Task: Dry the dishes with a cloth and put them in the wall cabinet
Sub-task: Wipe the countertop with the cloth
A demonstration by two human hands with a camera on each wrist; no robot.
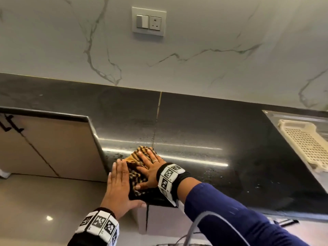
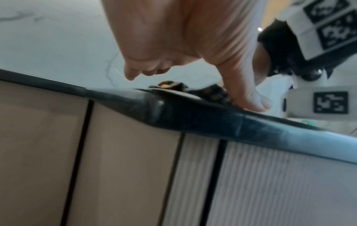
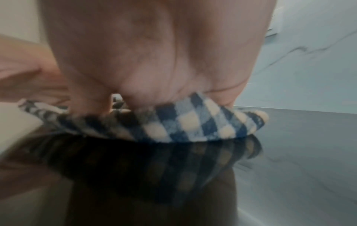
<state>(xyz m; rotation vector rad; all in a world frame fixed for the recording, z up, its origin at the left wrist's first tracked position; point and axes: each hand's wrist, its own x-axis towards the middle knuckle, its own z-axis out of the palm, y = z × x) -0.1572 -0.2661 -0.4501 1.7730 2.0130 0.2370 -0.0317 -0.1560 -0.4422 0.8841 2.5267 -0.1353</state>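
A checked cloth [image 1: 132, 158] lies flat on the black countertop [image 1: 204, 128], at its front left corner. My right hand [image 1: 150, 167] presses down on it with fingers spread and straight. My left hand [image 1: 118, 181] lies flat along the cloth's left edge, thumb at the counter's front edge. In the right wrist view the palm [image 3: 150, 53] sits on the cloth [image 3: 193, 123], whose checks mirror in the shiny stone. In the left wrist view the cloth [image 2: 214, 93] peeks out by the left hand's [image 2: 173, 38] thumb. No dish and no wall cabinet are in view.
A steel draining board holding a cream plastic basket [image 1: 305, 144] is at the right edge. A switch and socket plate [image 1: 149, 21] sits on the marble wall behind. Beige base cabinet doors [image 1: 44, 144] run below the counter to the left. Water drops speckle the counter's right side.
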